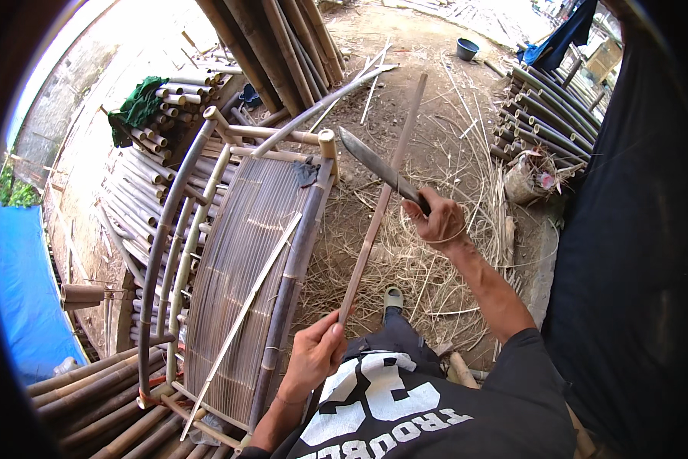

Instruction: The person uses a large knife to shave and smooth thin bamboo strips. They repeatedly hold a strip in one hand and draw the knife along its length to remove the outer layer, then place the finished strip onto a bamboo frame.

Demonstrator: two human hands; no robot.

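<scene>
Off the right edge of the bench [293, 268], over shavings [428, 264] on the ground, 1 long brown strip [368, 245] slants up and away. Left hand [315, 348]: grip pinching its near end. Right hand [439, 218]: grip wrapped round the handle of a knife [374, 164], blade tip toward the bench's far right corner, crossing the strip in view; can't tell if they touch. Step in hand looks like trimming or shaving the strip. Next move probably calls for a steady left grip, blade edge laid on the strip, strokes kept clear of the left hand. 1 pale strip [252, 306] and a dark cloth [305, 174] lie on the bench.
</scene>
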